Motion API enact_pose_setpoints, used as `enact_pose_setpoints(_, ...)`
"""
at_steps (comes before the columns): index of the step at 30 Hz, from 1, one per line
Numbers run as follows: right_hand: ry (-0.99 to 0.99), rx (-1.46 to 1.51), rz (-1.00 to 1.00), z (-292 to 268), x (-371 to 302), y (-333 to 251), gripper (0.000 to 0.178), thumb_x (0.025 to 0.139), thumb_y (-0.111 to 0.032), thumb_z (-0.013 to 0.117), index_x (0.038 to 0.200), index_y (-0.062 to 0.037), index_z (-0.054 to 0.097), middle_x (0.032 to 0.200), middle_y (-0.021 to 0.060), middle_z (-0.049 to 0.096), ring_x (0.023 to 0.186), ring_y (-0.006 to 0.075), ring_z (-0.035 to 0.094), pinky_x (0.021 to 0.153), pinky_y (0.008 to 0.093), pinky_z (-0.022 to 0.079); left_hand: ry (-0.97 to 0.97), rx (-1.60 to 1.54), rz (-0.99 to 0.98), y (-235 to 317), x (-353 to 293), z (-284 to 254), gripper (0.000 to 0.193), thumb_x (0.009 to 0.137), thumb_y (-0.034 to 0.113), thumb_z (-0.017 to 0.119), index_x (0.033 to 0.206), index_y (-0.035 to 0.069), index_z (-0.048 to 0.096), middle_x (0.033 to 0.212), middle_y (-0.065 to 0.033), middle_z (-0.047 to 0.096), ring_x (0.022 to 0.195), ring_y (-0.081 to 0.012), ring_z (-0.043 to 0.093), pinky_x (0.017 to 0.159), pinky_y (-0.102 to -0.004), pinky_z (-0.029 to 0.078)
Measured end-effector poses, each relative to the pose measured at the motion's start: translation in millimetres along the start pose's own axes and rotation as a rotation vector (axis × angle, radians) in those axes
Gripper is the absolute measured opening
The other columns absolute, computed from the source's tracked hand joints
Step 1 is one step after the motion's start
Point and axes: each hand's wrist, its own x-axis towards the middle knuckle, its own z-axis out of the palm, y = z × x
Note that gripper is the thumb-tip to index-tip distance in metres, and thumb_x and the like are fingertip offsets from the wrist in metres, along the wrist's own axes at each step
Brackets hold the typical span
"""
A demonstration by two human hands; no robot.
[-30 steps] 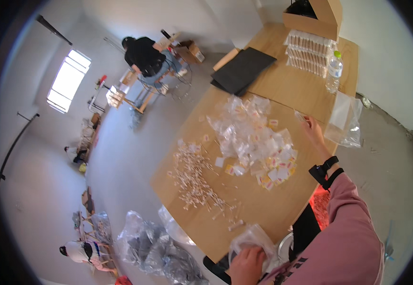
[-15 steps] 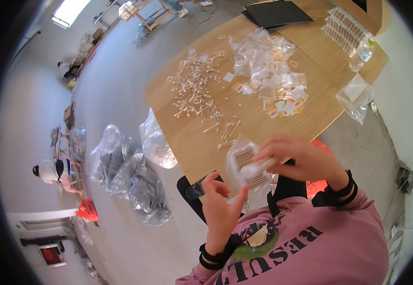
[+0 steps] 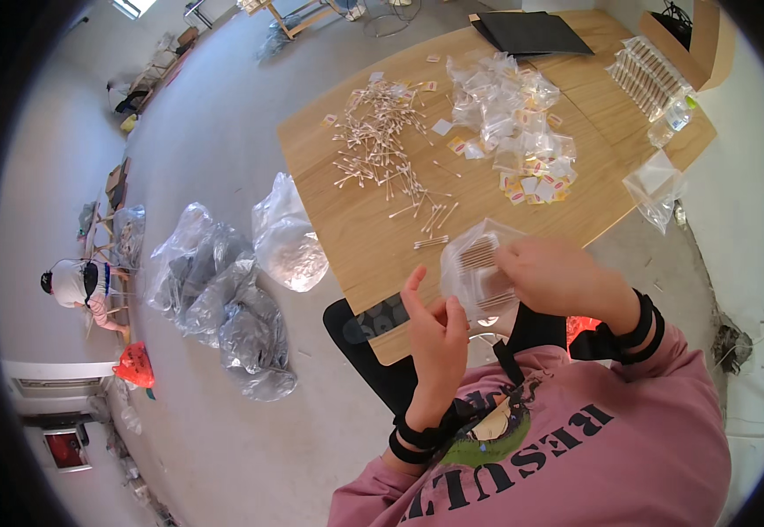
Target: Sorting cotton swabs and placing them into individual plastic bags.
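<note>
A clear plastic bag with a row of cotton swabs in it is just off the table's near edge. My right hand grips the bag at its right side, its fingers curled and slightly blurred. On the bag's other side is my left hand, its index finger stretched up and thumb apart. The thumb tip is close to the bag; contact cannot be made out. Just beyond the bag, a few loose swabs lie on the wooden table.
A pile of swabs covers the table's far left. Plastic bags and printed cards sit at centre, with a black folder, bundled swabs and a bottle beyond. Large filled bags stand on the floor.
My right hand has shifted slightly and the white swab ends below its fingers no longer show clearly. My left hand has moved right, its index finger straighter. The whole view has shifted a little.
</note>
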Motion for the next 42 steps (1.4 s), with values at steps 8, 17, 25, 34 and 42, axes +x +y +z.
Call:
enact_pose_setpoints(8, 0.047, -0.166, -0.035, 41.6, 12.5, -4.8, 0.017, 0.073, -0.013, 0.061, 0.088, -0.0041, 0.058, 0.086, 0.0091, 0.061, 0.085, 0.0284, 0.062, 0.068, 0.0402, 0.049, -0.034, 0.164, 0.072, 7.0, -5.0, 4.5, 0.044, 0.091, 0.003, 0.047, 0.132, 0.001, 0.031, 0.064, -0.0037, 0.057, 0.054, -0.006, 0.049, 0.049, -0.0195, 0.038)
enact_pose_setpoints(17, 0.15, -0.174, -0.031, 46.1, 8.7, -2.6, 0.015, 0.068, -0.011, 0.065, 0.082, -0.0068, 0.061, 0.087, 0.0073, 0.061, 0.086, 0.024, 0.061, 0.07, 0.0355, 0.048, -0.047, 0.187, 0.055, 16.1, -2.0, 5.4, 0.044, 0.091, 0.003, 0.047, 0.132, 0.0, 0.032, 0.06, -0.003, 0.056, 0.051, -0.0057, 0.048, 0.047, -0.019, 0.037)
enact_pose_setpoints(25, 0.758, 0.138, -0.024, 37.6, -3.4, 2.2, 0.031, 0.077, -0.018, 0.068, 0.102, -0.0043, 0.056, 0.095, 0.0113, 0.06, 0.085, 0.0266, 0.061, 0.069, 0.0364, 0.05, -0.036, 0.303, 0.078, 18.0, 3.9, -1.3, 0.048, 0.09, 0.005, 0.052, 0.132, -0.002, 0.032, 0.062, -0.0025, 0.054, 0.054, -0.0065, 0.048, 0.051, -0.02, 0.038)
enact_pose_setpoints(34, 0.466, 1.317, 0.298, 96.6, -17.4, 14.1, 0.022, 0.087, -0.014, 0.063, 0.101, -0.0036, 0.05, 0.084, 0.0034, 0.057, 0.074, 0.0066, 0.051, 0.066, 0.0242, 0.044, -0.113, 0.548, 0.163, -3.8, 29.7, 17.9, 0.057, 0.085, 0.008, 0.062, 0.133, -0.002, 0.033, 0.071, -0.004, 0.055, 0.063, -0.0112, 0.053, 0.057, -0.025, 0.042)
enact_pose_setpoints(42, 0.799, 0.697, 0.26, 102.5, 8.2, -48.1, 0.019, 0.081, -0.01, 0.058, 0.098, -0.0028, 0.056, 0.081, 0.0147, 0.061, 0.074, 0.0323, 0.061, 0.064, 0.0372, 0.049, -0.199, 0.307, -0.045, -8.5, 38.3, 2.0, 0.036, 0.092, 0.001, 0.049, 0.127, -0.002, 0.043, 0.074, -0.0043, 0.057, 0.064, -0.0088, 0.055, 0.058, -0.0209, 0.043)
